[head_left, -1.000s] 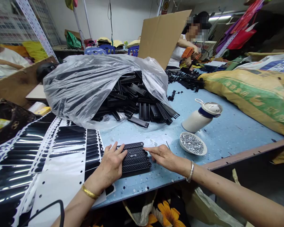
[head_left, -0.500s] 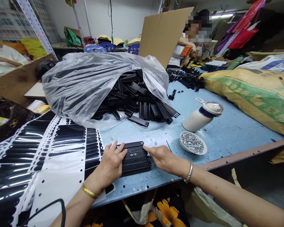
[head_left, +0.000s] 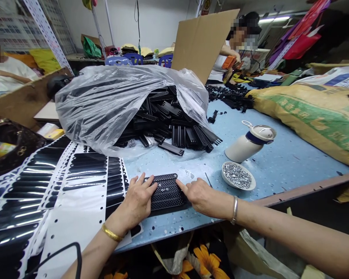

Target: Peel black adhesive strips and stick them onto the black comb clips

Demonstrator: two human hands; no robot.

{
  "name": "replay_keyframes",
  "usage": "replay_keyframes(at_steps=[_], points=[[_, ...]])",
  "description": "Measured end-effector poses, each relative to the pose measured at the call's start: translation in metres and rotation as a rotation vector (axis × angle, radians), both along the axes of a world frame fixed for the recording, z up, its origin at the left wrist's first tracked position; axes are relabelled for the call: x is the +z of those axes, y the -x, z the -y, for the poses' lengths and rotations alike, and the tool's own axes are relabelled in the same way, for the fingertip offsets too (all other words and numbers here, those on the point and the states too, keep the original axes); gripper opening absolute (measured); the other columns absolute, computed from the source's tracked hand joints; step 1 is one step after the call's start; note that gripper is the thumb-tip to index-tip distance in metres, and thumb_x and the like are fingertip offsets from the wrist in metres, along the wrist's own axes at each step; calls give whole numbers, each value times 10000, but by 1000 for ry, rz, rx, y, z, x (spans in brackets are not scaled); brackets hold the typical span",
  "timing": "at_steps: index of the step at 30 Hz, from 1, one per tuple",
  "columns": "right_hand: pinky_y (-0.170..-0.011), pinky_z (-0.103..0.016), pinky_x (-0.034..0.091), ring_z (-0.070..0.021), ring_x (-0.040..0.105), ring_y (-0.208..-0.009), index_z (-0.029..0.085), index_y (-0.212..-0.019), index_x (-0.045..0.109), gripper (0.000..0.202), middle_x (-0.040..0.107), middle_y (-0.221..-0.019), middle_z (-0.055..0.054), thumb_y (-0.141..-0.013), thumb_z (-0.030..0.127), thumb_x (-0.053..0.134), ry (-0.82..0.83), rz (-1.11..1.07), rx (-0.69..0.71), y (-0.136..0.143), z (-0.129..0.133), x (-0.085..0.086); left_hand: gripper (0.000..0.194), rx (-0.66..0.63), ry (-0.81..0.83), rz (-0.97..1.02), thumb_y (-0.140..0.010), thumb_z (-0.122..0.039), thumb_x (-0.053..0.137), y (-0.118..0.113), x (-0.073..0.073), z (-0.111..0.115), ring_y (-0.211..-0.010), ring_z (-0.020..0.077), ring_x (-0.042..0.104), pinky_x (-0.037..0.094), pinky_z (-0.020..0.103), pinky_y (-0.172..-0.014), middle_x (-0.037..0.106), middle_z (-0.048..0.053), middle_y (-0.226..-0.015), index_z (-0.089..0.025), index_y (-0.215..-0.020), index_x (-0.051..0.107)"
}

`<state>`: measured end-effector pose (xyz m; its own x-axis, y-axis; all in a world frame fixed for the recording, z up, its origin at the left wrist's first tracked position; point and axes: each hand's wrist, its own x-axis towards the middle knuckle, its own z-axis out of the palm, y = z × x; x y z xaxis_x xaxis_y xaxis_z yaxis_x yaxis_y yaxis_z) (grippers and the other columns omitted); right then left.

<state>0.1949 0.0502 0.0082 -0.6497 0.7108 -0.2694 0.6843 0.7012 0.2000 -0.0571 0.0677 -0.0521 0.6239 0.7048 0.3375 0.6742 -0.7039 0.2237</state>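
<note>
Several black, mesh-patterned plastic strips [head_left: 166, 195] lie side by side near the table's front edge. My left hand [head_left: 138, 201] rests on their left ends, fingers spread and flat. At their right ends, my right hand [head_left: 205, 197] has its index finger stretched out to the corner of an upper strip. Its other fingers are curled in, and whatever they hold, if anything, is hidden. A few small metal rings [head_left: 162, 190] sit on the strips. To the right stands a white bowl [head_left: 224, 181] filled with small shiny metal pieces [head_left: 238, 176].
A clear plastic bag [head_left: 95, 104] spills black strips [head_left: 174, 150] behind my hands. Sheets of glossy black stickers [head_left: 85, 170] cover the left. A white bottle [head_left: 241, 148] stands behind the bowl. A yellow sack [head_left: 313, 116] lies right; co-workers [head_left: 14, 73] sit beyond.
My right index finger has straightened at the strips' corner while the rest of that hand has curled in more. My left hand stays on the strips. The camera view has shifted slightly.
</note>
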Motion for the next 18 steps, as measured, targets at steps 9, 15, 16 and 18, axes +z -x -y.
replay_keyframes(at_steps=[9,15,16,18], points=[[-617,-310,423,-213,652,-665,7,-1389,457,510,717,-812,-130,-892,39,344,57,-439,-176,-14,5,-24,531,-6,-15,19,-737,17,498,-3,9,-1,-1288,423,501,449,614,-967,608,176,-1350,-139,-1226,633],[-541,-303,363,-194,588,-555,-29,-1412,411,596,691,-704,-106,-818,-2,359,4,-385,-120,-11,6,-35,568,-20,10,-66,-714,31,506,-8,12,1,-1312,441,467,411,639,-989,592,180,-1365,-151,-1234,641],[-546,-303,366,-192,590,-561,-25,-1414,410,599,695,-713,-109,-818,0,357,3,-391,-122,-11,6,-36,566,-16,3,-76,-714,30,508,-7,12,1,-1312,445,465,408,644,-986,594,183,-1361,-154,-1231,645],[-554,-302,371,-190,592,-569,-18,-1421,404,606,699,-723,-111,-818,6,352,8,-404,-121,-13,5,-39,564,0,-25,-99,-712,24,517,-3,12,2,-1308,460,463,399,655,-980,597,189,-1353,-162,-1226,654]])
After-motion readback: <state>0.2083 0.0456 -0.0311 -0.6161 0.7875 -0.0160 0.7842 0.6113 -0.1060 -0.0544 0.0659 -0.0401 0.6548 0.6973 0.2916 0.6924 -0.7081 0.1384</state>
